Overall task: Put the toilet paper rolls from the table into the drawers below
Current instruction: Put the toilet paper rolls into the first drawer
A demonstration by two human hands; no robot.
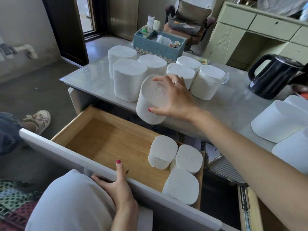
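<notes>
lifting one toilet paper roll [152, 99] off the front edge of the bench [221, 107], the right hand [173, 97] has a wide grip over its flat top, fingers at the far rim and thumb at the near rim. the roll is tilted and hangs above the open drawer [108, 139], probably on its way down. the left hand [119, 185] rests on the drawer front, fingers curled over its edge, i think to keep it steady. three rolls [178, 165] already stand packed at the drawer's right side, so the left floor is free. six more rolls [155, 69] wait on the bench.
</notes>
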